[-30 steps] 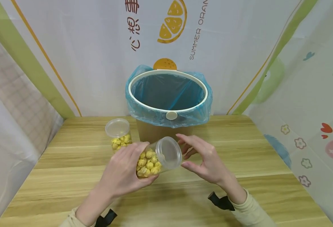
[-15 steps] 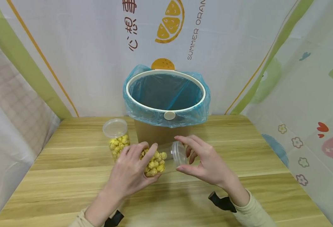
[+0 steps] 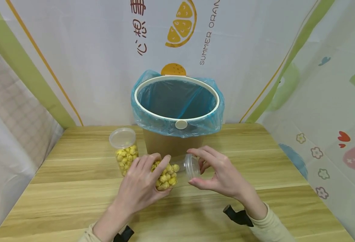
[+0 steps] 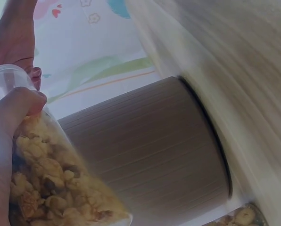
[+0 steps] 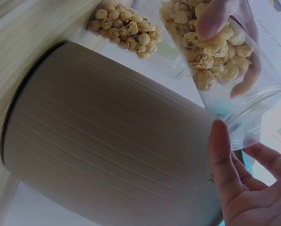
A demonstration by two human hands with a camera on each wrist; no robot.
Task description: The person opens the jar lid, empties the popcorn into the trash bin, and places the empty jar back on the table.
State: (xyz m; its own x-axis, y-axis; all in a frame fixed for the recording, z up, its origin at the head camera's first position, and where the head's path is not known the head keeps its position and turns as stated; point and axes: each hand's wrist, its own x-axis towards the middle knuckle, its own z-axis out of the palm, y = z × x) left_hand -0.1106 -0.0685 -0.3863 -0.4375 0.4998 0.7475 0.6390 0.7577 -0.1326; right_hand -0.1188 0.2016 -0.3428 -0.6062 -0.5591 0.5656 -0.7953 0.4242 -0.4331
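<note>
My left hand [image 3: 141, 181] grips a clear plastic jar [image 3: 179, 164], partly filled with yellow popcorn balls [image 3: 166, 176]. The jar lies tilted, its clear lid [image 3: 192, 166] towards the right. Around the lid's rim curl the thumb and fingers of my right hand [image 3: 221, 171]; in the right wrist view that thumb [image 5: 221, 155] touches the lid's edge. Behind my left hand stands a second popcorn jar [image 3: 126, 156] with its lid on, its lower part hidden by the hand. My left fingers cover some of the held jar's body.
Just beyond the hands a brown bin [image 3: 171, 144] stands on the wooden table [image 3: 256, 161]. A blue bag [image 3: 141, 116] lines it, held by a white oval ring [image 3: 219, 99]. Printed curtains [image 3: 104, 67] hang behind and at both sides.
The held jar has turned so its lid, which faced the camera, now points right and sits slightly lower. My right fingers have come round the lid. The view shifted slightly.
</note>
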